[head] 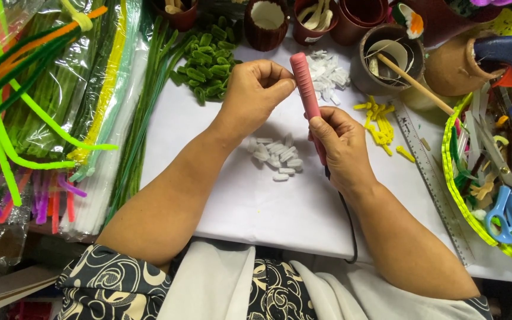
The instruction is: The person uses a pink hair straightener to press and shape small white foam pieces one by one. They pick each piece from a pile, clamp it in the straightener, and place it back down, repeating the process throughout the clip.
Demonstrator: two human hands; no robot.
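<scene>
- Your right hand [342,145] grips the pink ribbed corded tool [307,95] upright above the white worktop [256,207].
- Your left hand [256,95] is pinched shut beside the tool's tip; what it holds, you cannot tell.
- White pill-shaped pieces [277,155] lie just below your hands, short green fuzzy bits [208,62] behind.

Both forearms are bare up to the elbows. Short sleeves of dark navy fabric printed with cream swirls and floral curls [111,278] cover the upper arms. A plain white cloth apron or drape [214,284] lies over the same patterned garment at the lap.
</scene>
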